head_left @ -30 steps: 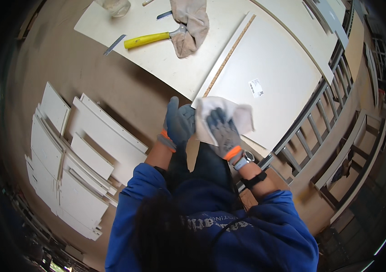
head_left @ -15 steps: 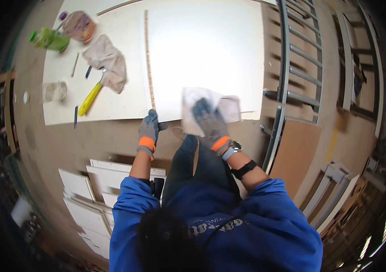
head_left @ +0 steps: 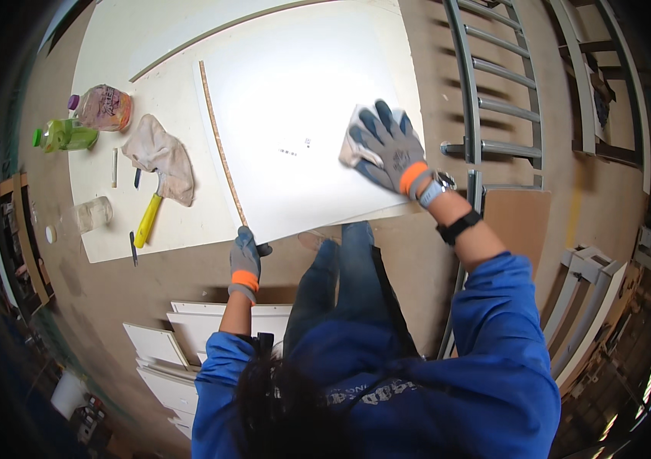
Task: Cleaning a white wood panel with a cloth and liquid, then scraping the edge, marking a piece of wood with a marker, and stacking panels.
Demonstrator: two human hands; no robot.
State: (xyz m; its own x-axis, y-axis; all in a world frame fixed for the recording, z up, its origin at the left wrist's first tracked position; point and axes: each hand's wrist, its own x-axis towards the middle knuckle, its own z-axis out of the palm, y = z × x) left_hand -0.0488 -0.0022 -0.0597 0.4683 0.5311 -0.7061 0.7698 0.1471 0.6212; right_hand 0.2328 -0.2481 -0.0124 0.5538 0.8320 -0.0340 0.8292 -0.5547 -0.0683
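A white board (head_left: 295, 99) with a brown strip (head_left: 218, 138) along its left edge lies on the white worktable (head_left: 111, 53). Grey-and-blue work gloves with orange cuffs cover both my hands. My left hand (head_left: 245, 255) grips the board's near left corner, thumb pointing right. Near the board's right edge, my right hand (head_left: 393, 145) presses a folded pale cloth (head_left: 353, 149) against the surface, its fingers spread over the cloth and holding it. Small dark printed marks (head_left: 288, 151) show in the middle of the board.
At the table's left lie a yellow-handled tool (head_left: 148, 220) under a beige rag (head_left: 168, 157), a green bottle (head_left: 69, 135), a purple-capped jug (head_left: 105, 107) and a clear jar (head_left: 93, 214). Right of the table stands a metal roller conveyor (head_left: 501, 69). White panels (head_left: 168, 390) are stacked below left.
My right hand has slid the cloth rightward and farther out across the board. My left hand stays at the corner. The whole view has turned, and the printed marks now show.
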